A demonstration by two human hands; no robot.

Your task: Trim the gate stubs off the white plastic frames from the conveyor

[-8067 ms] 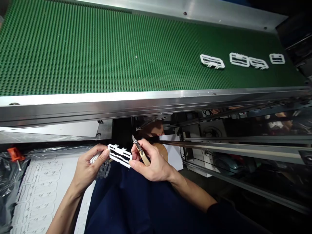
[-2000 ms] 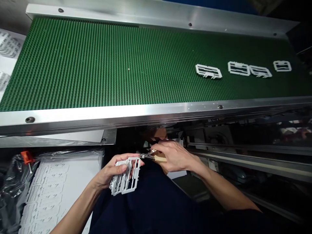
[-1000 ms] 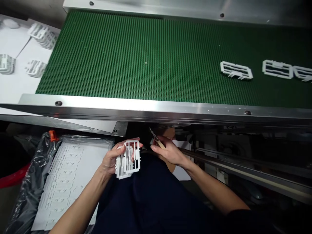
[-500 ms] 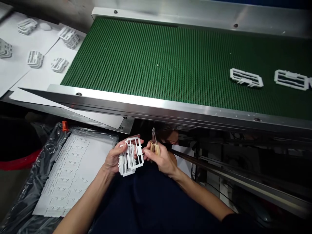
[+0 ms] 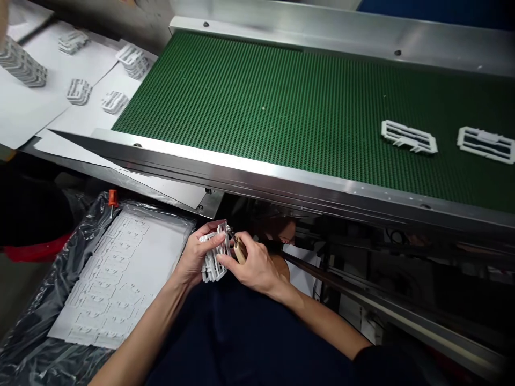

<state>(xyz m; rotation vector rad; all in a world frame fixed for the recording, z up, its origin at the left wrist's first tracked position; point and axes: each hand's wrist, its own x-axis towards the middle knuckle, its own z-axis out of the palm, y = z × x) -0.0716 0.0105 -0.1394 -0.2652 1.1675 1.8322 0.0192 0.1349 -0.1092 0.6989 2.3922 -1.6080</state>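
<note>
My left hand [image 5: 203, 252] is closing around a white plastic frame [image 5: 213, 262], gripping it from the side and holding it just above my dark lap. My right hand [image 5: 252, 266] is wrapped around tan-handled nippers [image 5: 240, 251], bringing their metal tips up to the frame's top edge. The fingers of both hands are nearly meeting, and they hide much of the frame, so I can't make out exactly where the tips are biting.

To work cleanly, I'm keeping the frame pinned firmly in my left hand, steadying my right hand close against it, and keeping the tips tight to the edge.

Beside my left forearm, a white die-cut sheet [image 5: 120, 279] is lying on black plastic sheeting [image 5: 36, 316], with an orange-headed pin [image 5: 113, 197] at its top corner. Beyond the steel rail [image 5: 257, 174], two more white frames [image 5: 409, 136] are lying on the green studded conveyor belt [image 5: 261, 107]. I can't read any brand, label or writing anywhere.
</note>
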